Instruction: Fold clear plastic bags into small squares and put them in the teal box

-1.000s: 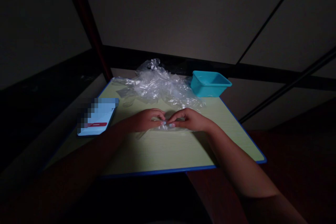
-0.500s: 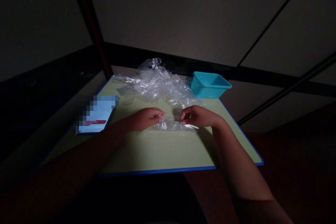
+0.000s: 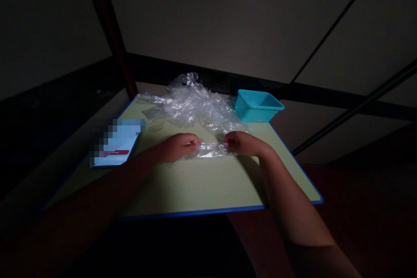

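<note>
Between my two hands a clear plastic bag [image 3: 212, 150] is stretched low over the table. My left hand [image 3: 182, 145] pinches its left end between thumb and fingers. At the other end my right hand [image 3: 244, 143] is closed on the bag, the fingers bent down over its edge. The bag looks flat and shiny, with a straight upper edge running from hand to hand. Just behind lies a crumpled heap of similar clear plastic bags [image 3: 187, 102].
A turquoise plastic basket [image 3: 257, 114] stands at the table's back right corner, touching the heap. At the left edge a phone [image 3: 122, 143] with a lit screen is propped up. The pale green table [image 3: 195, 186] has a blue rim; walls rise behind it.
Both hands have closed firmly on the bag, and its upper edge has been pulled straight between them. The whole view has shifted slightly.
</note>
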`<state>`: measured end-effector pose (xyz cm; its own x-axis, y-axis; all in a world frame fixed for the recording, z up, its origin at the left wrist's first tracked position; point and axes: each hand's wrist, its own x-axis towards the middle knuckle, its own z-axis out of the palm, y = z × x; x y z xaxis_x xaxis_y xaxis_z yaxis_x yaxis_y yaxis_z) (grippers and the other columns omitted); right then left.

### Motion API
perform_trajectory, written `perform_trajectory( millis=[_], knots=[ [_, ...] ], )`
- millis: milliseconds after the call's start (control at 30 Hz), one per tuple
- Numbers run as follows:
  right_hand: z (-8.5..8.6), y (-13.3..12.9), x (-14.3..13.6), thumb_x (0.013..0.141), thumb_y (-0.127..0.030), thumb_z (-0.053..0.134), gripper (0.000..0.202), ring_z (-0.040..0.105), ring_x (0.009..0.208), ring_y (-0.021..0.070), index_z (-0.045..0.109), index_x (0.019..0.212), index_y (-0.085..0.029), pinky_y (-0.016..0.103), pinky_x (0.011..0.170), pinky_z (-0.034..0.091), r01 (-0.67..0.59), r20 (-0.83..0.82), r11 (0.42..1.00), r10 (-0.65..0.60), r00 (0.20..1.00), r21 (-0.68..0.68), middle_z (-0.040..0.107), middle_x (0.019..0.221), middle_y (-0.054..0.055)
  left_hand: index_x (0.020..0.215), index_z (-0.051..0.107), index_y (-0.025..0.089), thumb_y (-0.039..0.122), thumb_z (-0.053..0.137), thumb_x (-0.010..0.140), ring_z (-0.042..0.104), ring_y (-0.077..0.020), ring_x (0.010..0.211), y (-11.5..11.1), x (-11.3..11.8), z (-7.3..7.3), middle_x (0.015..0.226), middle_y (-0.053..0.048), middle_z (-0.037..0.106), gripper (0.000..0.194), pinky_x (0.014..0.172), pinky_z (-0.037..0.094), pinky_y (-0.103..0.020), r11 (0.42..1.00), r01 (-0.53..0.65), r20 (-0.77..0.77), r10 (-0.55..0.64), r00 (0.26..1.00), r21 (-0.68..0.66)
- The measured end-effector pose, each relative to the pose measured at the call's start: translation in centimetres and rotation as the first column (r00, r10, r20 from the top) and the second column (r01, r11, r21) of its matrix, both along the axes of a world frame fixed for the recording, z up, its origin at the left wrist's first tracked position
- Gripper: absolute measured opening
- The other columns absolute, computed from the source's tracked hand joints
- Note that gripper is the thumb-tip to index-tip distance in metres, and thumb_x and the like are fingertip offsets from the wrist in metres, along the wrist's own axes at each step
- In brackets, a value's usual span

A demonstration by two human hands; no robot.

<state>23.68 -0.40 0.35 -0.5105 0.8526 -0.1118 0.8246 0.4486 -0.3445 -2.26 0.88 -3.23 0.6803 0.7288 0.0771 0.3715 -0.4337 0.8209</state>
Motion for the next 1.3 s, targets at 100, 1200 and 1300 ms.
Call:
perform_trajectory(
  millis=[100, 1200, 1300],
  knots=[
    [-0.4, 0.0, -0.4, 0.080, -0.011, 0.053, 0.012, 0.052, 0.075, 0.0152, 0.065, 0.081, -0.012, 0.024, 0.069, 0.039, -0.029, -0.022, 0.996, 0.031, 0.999, 0.079, 0.061, 0.085, 0.008, 0.073, 0.055, 0.018, 0.038, 0.051, 0.081, 0.060, -0.0225, 0.109, 0.0, 0.0, 0.2, 0.118, -0.011, 0.065, 0.022, 0.094, 0.044, -0.036, 1.000, -0.009, -0.021, 0.009, 1.000, -0.008],
    [-0.9, 0.4, -0.3, 0.079, -0.011, 0.057, 0.011, 0.054, 0.075, 0.0156, 0.065, 0.072, -0.013, 0.027, 0.071, 0.042, -0.109, -0.138, 0.994, 0.104, 0.985, -0.029, 0.060, 0.080, 0.006, 0.083, 0.068, 0.016, 0.045, 0.044, 0.087, 0.064, -0.0195, 0.084, -0.6, 0.5, 1.0, 0.086, -0.005, 0.071, 0.038, 0.078, 0.047, -0.030, 0.967, -0.233, 0.072, 0.227, 0.971, 0.104],
    [-1.0, 0.5, -0.3, 0.078, -0.015, 0.059, 0.009, 0.055, 0.073, 0.0154, 0.066, 0.073, -0.013, 0.026, 0.068, 0.041, -0.034, -0.133, 0.998, 0.027, 0.991, -0.050, 0.062, 0.080, 0.006, 0.083, 0.067, 0.015, 0.045, 0.045, 0.085, 0.063, -0.0204, 0.087, -0.5, 0.3, 1.6, 0.090, -0.007, 0.070, 0.037, 0.081, 0.047, -0.031, 0.956, -0.249, 0.117, 0.232, 0.966, 0.154]
  ],
)
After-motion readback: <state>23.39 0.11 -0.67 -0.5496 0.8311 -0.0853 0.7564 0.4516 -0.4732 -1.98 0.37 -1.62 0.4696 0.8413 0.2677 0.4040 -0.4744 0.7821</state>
